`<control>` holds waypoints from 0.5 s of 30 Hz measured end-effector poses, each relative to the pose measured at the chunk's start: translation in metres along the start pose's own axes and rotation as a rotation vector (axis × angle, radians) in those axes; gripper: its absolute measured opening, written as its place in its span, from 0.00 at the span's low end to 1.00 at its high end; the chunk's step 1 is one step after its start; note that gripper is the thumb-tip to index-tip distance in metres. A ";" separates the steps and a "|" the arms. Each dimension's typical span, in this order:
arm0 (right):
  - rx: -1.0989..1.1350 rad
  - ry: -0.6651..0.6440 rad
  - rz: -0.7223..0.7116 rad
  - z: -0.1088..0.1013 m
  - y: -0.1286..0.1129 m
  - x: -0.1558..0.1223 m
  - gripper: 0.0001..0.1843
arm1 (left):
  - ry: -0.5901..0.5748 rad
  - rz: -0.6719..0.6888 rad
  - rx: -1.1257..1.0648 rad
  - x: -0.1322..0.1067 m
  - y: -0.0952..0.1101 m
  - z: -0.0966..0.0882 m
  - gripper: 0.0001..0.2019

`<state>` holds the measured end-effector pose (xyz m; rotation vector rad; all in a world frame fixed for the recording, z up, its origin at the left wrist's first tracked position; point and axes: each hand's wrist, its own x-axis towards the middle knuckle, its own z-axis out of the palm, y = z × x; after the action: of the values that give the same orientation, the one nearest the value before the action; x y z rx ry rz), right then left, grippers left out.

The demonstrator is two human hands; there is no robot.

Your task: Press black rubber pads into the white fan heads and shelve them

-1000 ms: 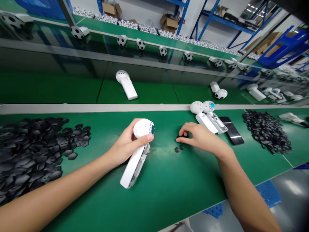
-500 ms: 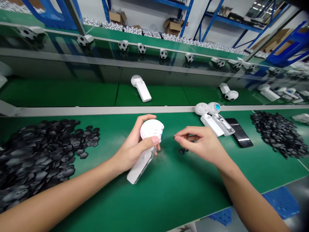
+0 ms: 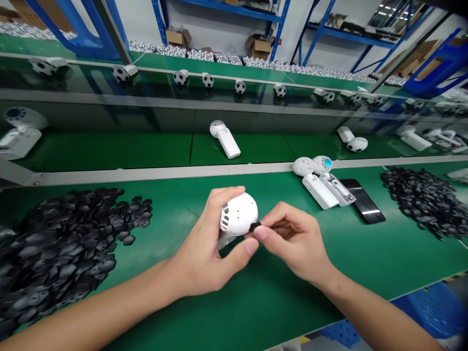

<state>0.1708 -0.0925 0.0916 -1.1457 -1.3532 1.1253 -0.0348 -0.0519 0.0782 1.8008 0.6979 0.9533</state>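
Note:
My left hand [image 3: 210, 253] is wrapped round a white handheld fan [image 3: 238, 214] with a ball-shaped head, held up over the green table [image 3: 256, 292]. My right hand [image 3: 296, 243] pinches a small black piece [image 3: 255, 226] between thumb and forefinger and holds it against the fan's head. The fan's handle is mostly hidden behind my left hand.
A big heap of black pieces [image 3: 62, 243] lies at the left, another heap [image 3: 420, 200] at the right. Two white fans [image 3: 321, 180] and a dark phone [image 3: 361, 200] lie right of centre. Behind a metal rail, a belt carries more fans [image 3: 224, 137].
My left hand turned the fan and lifted it nearer. My right hand picked a small black piece off the table and brought it to the fan's head.

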 end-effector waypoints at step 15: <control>-0.301 0.002 -0.124 -0.009 0.001 -0.003 0.13 | 0.025 0.216 0.109 0.009 -0.012 0.008 0.42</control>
<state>0.1803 -0.0952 0.0905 -1.2554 -1.6075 0.8502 -0.0240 -0.0437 0.0682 1.9931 0.5882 1.1000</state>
